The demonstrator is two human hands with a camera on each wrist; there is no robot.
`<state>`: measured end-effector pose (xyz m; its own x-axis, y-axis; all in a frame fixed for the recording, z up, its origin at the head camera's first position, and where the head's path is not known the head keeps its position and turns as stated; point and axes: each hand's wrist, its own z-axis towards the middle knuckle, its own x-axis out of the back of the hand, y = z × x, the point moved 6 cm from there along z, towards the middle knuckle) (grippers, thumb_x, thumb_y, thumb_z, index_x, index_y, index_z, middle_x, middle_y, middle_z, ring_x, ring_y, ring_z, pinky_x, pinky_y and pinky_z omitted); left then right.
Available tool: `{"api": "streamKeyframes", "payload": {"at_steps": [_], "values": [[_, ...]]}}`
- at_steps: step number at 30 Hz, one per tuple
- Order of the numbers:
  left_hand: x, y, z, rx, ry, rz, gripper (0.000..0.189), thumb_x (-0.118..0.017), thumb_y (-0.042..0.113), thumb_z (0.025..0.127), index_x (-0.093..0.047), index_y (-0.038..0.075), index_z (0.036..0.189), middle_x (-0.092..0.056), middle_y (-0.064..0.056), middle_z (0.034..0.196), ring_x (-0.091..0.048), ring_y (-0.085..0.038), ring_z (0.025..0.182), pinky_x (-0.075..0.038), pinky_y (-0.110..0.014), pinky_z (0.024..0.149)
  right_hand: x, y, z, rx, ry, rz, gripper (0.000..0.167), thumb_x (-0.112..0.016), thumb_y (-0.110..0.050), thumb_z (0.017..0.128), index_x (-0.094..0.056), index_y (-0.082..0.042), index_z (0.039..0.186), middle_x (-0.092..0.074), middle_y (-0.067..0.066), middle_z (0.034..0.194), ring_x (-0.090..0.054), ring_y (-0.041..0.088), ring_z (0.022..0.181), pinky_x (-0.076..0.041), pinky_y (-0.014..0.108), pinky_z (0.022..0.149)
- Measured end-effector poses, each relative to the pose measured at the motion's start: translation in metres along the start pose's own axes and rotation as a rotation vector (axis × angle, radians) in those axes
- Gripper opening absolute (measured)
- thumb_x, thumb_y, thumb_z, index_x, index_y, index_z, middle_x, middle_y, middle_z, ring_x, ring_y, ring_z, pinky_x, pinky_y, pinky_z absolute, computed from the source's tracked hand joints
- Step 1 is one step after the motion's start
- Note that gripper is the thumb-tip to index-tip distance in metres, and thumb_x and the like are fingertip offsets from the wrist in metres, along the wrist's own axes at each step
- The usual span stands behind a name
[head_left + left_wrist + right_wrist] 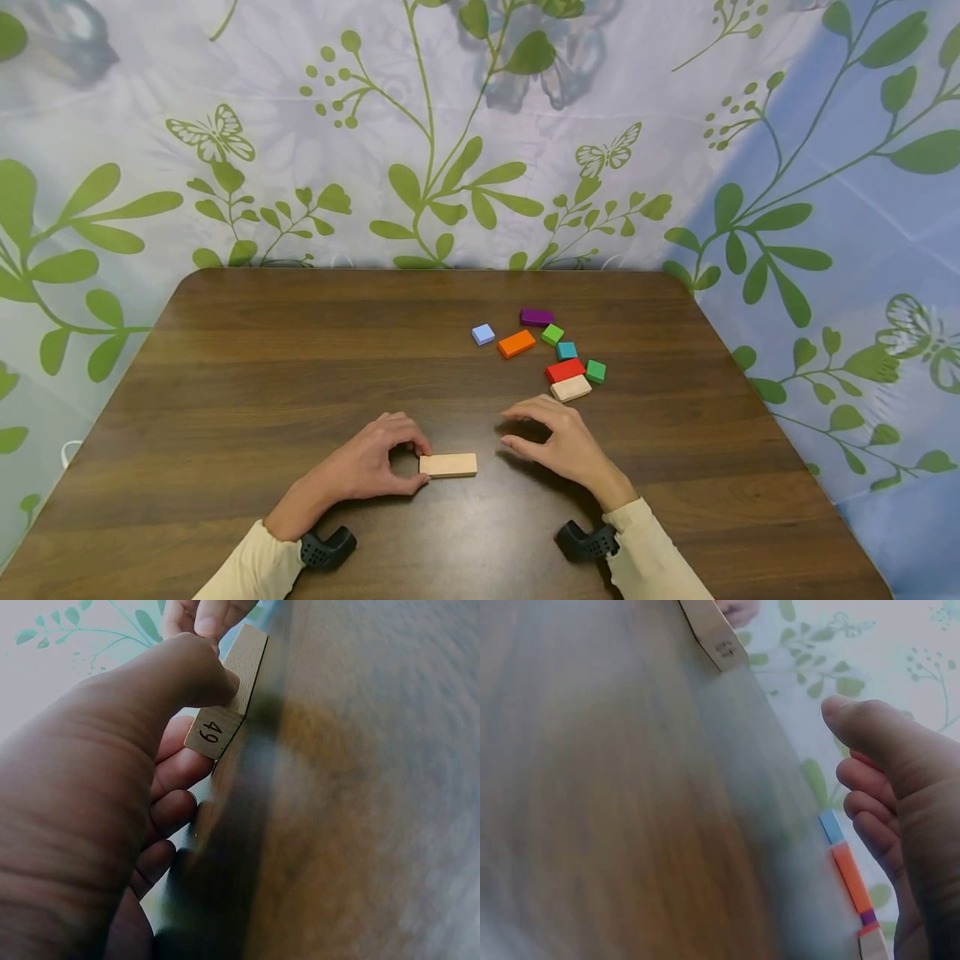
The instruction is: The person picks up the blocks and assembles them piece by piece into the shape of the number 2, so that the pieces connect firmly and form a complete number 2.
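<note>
A plain wooden block [448, 465] lies flat on the table in the head view, its long side running left to right. My left hand [375, 460] pinches its left end between thumb and fingers. In the left wrist view the near end of this wooden block [240, 671] bears the marking 49. My right hand [558, 440] is to the right of the block, apart from it, its fingers loosely bent and holding nothing. The right wrist view shows the wooden block [711, 631] beyond the right thumb.
Behind the right hand lie several small blocks: a second wooden block [571, 388], a red one [566, 371], an orange one [517, 344], a purple one [537, 317], a light blue one [483, 334], a teal one [567, 351] and two green ones. A patterned cloth [300, 167] hangs behind the table [300, 350].
</note>
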<state>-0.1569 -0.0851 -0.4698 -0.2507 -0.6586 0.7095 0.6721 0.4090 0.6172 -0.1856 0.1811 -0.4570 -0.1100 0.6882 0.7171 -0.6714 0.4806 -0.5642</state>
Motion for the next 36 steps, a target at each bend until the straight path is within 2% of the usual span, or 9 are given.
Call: {"api": "streamKeyframes", "payload": {"at_steps": [9, 17, 26, 31, 36], "values": [[0.000, 0.000, 0.000, 0.022, -0.011, -0.004, 0.025, -0.086, 0.028, 0.082, -0.070, 0.029, 0.101, -0.063, 0.019, 0.092, -0.053, -0.003, 0.085, -0.043, -0.028, 0.081, 0.014, 0.008, -0.001, -0.030, 0.049, -0.039, 0.039, -0.089, -0.021, 0.082, -0.076, -0.013, 0.118, -0.074, -0.006, 0.116, -0.068, 0.013, 0.106, -0.058, 0.036, 0.091], [-0.001, 0.000, 0.000, 0.008, -0.010, 0.000, 0.025, -0.086, 0.028, 0.083, -0.070, 0.029, 0.101, -0.063, 0.021, 0.092, -0.053, -0.002, 0.084, -0.043, -0.029, 0.082, 0.026, 0.019, -0.005, -0.060, 0.086, -0.076, 0.040, -0.088, -0.021, 0.083, -0.075, -0.013, 0.120, -0.074, -0.006, 0.117, -0.068, 0.014, 0.109, -0.057, 0.040, 0.093], [-0.001, 0.000, 0.000, 0.019, -0.010, 0.000, 0.025, -0.087, 0.028, 0.082, -0.069, 0.029, 0.100, -0.062, 0.020, 0.092, -0.053, -0.003, 0.085, -0.043, -0.029, 0.082, 0.039, 0.030, -0.008, -0.079, 0.168, -0.142, 0.041, -0.090, -0.015, 0.080, -0.075, -0.008, 0.118, -0.075, 0.004, 0.109, -0.065, 0.022, 0.097, -0.057, 0.039, 0.084], [-0.001, 0.000, 0.000, 0.012, -0.009, -0.004, 0.024, -0.086, 0.027, 0.083, -0.070, 0.028, 0.100, -0.063, 0.020, 0.092, -0.053, -0.003, 0.085, -0.043, -0.029, 0.082, 0.045, 0.036, -0.010, -0.115, 0.183, -0.185, 0.042, -0.090, -0.016, 0.080, -0.075, -0.009, 0.119, -0.075, 0.001, 0.116, -0.064, 0.018, 0.104, -0.056, 0.039, 0.090], [-0.001, 0.000, 0.000, -0.004, -0.004, 0.005, 0.024, -0.086, 0.027, 0.083, -0.070, 0.029, 0.100, -0.064, 0.020, 0.093, -0.054, -0.004, 0.085, -0.043, -0.029, 0.082, 0.050, 0.043, -0.012, -0.132, 0.213, -0.201, 0.042, -0.090, -0.015, 0.079, -0.075, -0.008, 0.118, -0.075, 0.002, 0.116, -0.064, 0.021, 0.106, -0.055, 0.046, 0.092]]}}
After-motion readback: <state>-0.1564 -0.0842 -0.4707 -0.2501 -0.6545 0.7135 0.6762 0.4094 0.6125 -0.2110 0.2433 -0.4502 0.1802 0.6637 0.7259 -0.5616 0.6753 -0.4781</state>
